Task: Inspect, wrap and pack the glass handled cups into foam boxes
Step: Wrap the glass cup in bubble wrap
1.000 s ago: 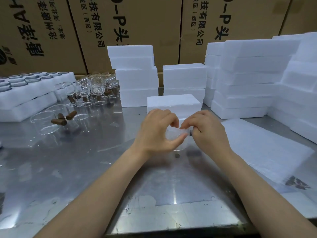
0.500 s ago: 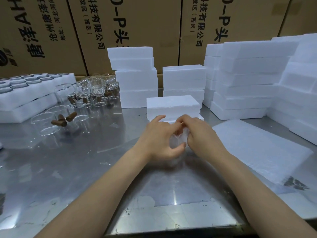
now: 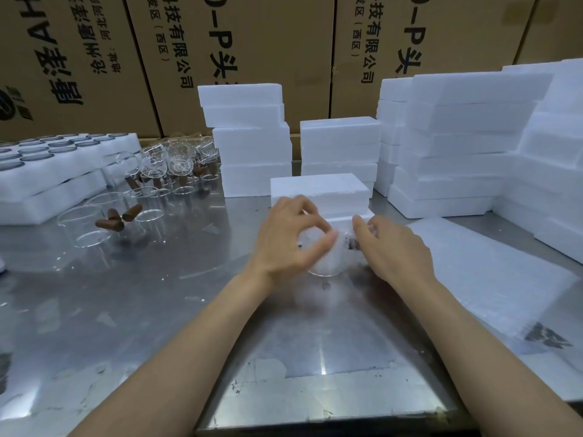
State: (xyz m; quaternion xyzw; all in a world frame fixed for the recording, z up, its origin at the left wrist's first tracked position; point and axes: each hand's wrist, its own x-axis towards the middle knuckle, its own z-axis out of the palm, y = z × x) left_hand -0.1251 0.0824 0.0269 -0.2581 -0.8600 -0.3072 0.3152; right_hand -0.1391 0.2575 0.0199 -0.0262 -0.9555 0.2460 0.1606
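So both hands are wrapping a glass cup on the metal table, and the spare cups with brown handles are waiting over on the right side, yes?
Not quite: the spare cups with brown handles wait on the left side, as the head view shows. The rest holds: both the left hand and right hand are wrapping a glass cup on the metal table.

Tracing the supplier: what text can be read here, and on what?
"技有限公司": middle carton, cut off at the top.
"(西区)": middle carton and right carton.
"-P头": both those cartons.
"公司": right carton.
Left carton: turned print, not surely readable.
Foam boxes and cups: none.
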